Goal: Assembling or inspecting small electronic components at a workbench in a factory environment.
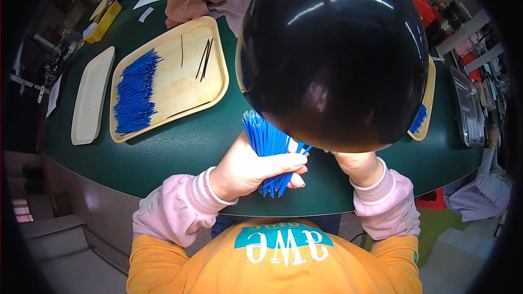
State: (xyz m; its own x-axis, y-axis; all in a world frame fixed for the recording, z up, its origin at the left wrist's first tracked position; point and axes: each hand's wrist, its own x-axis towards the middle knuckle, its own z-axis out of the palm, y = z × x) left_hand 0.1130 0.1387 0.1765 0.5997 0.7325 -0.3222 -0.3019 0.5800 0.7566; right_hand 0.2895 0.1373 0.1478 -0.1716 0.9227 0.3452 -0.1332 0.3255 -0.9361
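A thick bundle of thin blue wires with pale tips is in my left hand, the fingers wrapped round it and the thumb across the front. The bundle stands roughly upright above the green table's near edge; a few wires splay out to the right. My right hand is to the right of it, beneath a large glossy black dome that looks like a lamp shade. The dome hides its fingers and anything they may hold. Both forearms wear pink sleeves.
Left on the green table, a cream tray holds a pile of blue wires and several thin black strips. Beside it lies a narrow cream tray. Brown cloth is behind. Another tray with blue wires shows right of the dome.
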